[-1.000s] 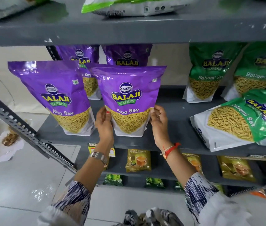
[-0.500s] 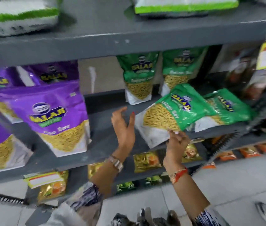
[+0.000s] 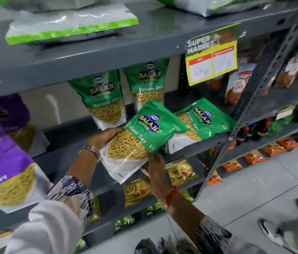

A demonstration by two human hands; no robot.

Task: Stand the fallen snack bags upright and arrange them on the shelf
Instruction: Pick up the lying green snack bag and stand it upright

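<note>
A green Ratlami Sev bag lies tilted over the front edge of the grey middle shelf. My left hand grips its upper left side. My right hand holds its lower right edge from beneath. A second green bag lies fallen just right of it, partly under it. Two green bags stand upright at the back of the shelf. Purple Aloo Sev bags stand upright at the left.
A yellow price tag hangs from the shelf above. A slotted grey upright bounds the shelf on the right, with red bags beyond it. Small yellow and orange packets fill the lower shelves. Flat white-green bags lie on top.
The view swung right from the purple bags to the green ones. Both hands left the purple bag, reached the fallen green bag and took hold of it, pulling it forward.
</note>
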